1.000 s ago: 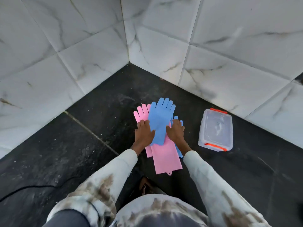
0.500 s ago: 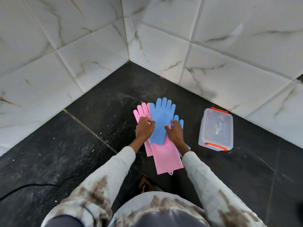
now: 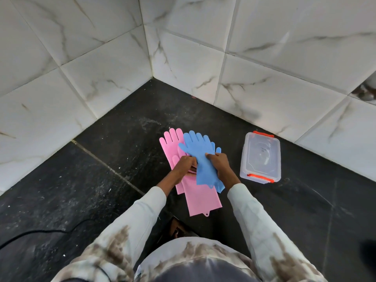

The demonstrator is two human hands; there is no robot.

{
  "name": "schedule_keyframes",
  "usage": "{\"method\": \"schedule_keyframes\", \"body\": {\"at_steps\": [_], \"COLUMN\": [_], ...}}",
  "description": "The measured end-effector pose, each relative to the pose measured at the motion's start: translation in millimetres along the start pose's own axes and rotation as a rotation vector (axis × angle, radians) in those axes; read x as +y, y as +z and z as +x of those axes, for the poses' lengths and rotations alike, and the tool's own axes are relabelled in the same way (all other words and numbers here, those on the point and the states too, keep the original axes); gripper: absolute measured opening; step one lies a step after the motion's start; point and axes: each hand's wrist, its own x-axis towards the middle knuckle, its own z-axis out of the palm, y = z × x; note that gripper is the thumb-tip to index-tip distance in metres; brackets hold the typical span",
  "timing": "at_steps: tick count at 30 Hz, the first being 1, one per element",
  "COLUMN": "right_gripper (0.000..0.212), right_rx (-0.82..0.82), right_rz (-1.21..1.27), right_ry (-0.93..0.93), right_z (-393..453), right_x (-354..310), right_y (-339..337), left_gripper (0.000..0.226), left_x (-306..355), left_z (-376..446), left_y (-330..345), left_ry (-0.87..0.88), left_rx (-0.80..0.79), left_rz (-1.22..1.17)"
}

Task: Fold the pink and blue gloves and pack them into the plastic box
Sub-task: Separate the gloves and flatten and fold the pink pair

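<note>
Two pink gloves [image 3: 198, 200] lie stacked flat on the dark floor, fingers pointing towards the wall corner. A blue glove [image 3: 198, 152] lies on top of them at a slant, its cuff lifted slightly. A second blue glove [image 3: 220, 187] shows only at its edges beneath. My left hand [image 3: 183, 166] grips the top blue glove's left edge with curled fingers. My right hand [image 3: 219, 163] holds its right edge, thumb on top. The clear plastic box [image 3: 261, 157] with orange clips stands to the right with its lid on, apart from the gloves.
White marble-look tiled walls [image 3: 264, 78] meet in a corner just beyond the gloves. A black cable [image 3: 40, 233] runs across the floor at the lower left. A small dark object [image 3: 179, 228] lies near my body.
My hands went from resting flat on the gloves to gripping the top blue glove's edges. The blue glove has turned at a slant and its cuff end has lifted.
</note>
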Motion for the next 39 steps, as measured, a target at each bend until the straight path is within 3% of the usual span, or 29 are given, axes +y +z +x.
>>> {"method": "schedule_keyframes", "body": {"at_steps": [4,6,7,9,11,14,16,20,24,30,32,35,39], "right_gripper": [0.044,0.045,0.046,0.046,0.048,0.048,0.044,0.038,0.035,0.05,0.06,0.076,0.064], "right_rx": [0.104,0.184,0.219,0.235,0.187,0.128,0.101,0.126,0.26,0.466,0.408,0.289,0.267], "right_rz": [-0.064,-0.229,-0.315,-0.398,-0.379,-0.216,-0.11,-0.059,-0.066,-0.214,-0.244,-0.323,-0.403], "right_ry": [-0.169,-0.201,-0.187,-0.145,-0.146,-0.129,-0.118,-0.142,-0.319,-0.499,-0.513,-0.364,-0.28], "right_z": [-8.0,-9.4,-9.8,-10.4,-10.4,-9.1,-8.3,-8.0,-6.6,7.6,15.0,21.0,15.0], "right_x": [5.1,7.7,9.3,13.3,14.8,12.9,9.5,-4.0,-27.2,-60.6,-63.9,-61.1,-39.6], "right_y": [-8.9,-11.6,-11.8,-12.0,-11.2,-9.7,-8.9,-9.8,-18.1,-33.8,-34.8,-28.9,-8.3], "left_gripper": [0.03,0.053,0.069,0.092,0.099,0.089,0.068,0.036,0.035,0.039,0.04,0.043,0.046], "left_x": [-10.1,-13.3,-13.8,-13.1,-14.6,-18.0,-21.1,-27.6,-33.5,-38.8,-39.7,-39.5,-36.8], "left_z": [7.4,7.3,6.4,4.0,6.1,7.7,6.6,5.3,6.7,8.4,8.2,7.2,4.9], "left_y": [-4.7,-7.0,-8.3,-9.7,-11.8,-14.9,-17.4,-24.4,-37.8,-47.3,-46.4,-46.0,-47.7], "left_ry": [0.085,0.016,-0.035,-0.104,-0.103,-0.075,-0.056,-0.041,-0.069,-0.032,-0.019,-0.005,0.021], "left_rx": [0.495,0.69,0.71,0.68,0.633,0.531,0.474,0.526,0.624,0.545,0.54,0.535,0.498], "left_rz": [0.443,0.525,0.518,0.445,0.345,0.218,0.276,0.381,0.372,0.359,0.34,0.336,0.306]}}
